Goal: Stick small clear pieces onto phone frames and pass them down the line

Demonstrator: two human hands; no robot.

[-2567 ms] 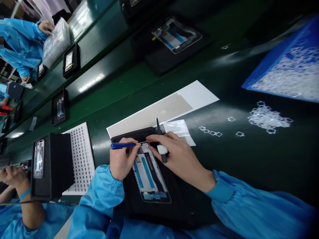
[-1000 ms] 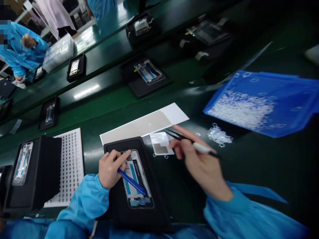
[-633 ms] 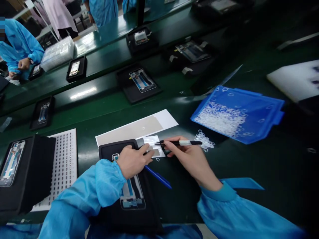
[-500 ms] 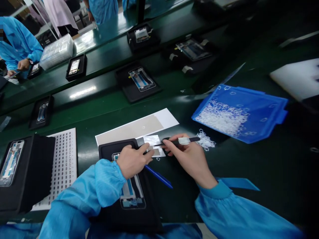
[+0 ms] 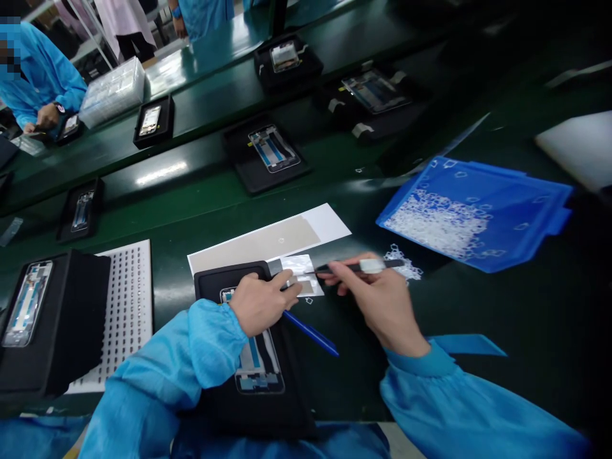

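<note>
**Both hands meet at the small sticker sheet, tweezer tips on it**

Far left is a matte black fixture block point(image 5: 81, 312) with a phone frame on its face. Just beside it lies a white perforated card point(image 5: 129, 299) with rows of tiny holes.

The left hand point(image 5: 261, 303) has its fingers curled and the forefinger tip pinning the small glossy silver-white sticker sheet point(image 5: 299, 263). A slim blue plastic stylus point(image 5: 310, 333) pokes out from under the palm and looks tucked in the grip (the contact itself is hidden). Under the wrist is a black matte tray point(image 5: 291, 395) holding a flat phone mid-frame point(image 5: 261, 373). Behind them lies a long white backing paper point(image 5: 335, 223) with a grey patch.

The right hand point(image 5: 382, 303) has thumb and fingers pinched on thin black tweezers point(image 5: 363, 266) with a white tape band. The tips are at the sheet, but whether they hold anything is too small to tell. Right of that sit a loose pile of clear square rings point(image 5: 406, 269) and a blue plastic tray point(image 5: 526, 242) with more.

Risks:
- The sheet looks thin and slick, so it could skid or lift if the forefinger eases.
- The pointed tips could crease or tear it.
- The stylus tail could drag across the mid-frame.
- The right hand could scatter the rings.
</note>
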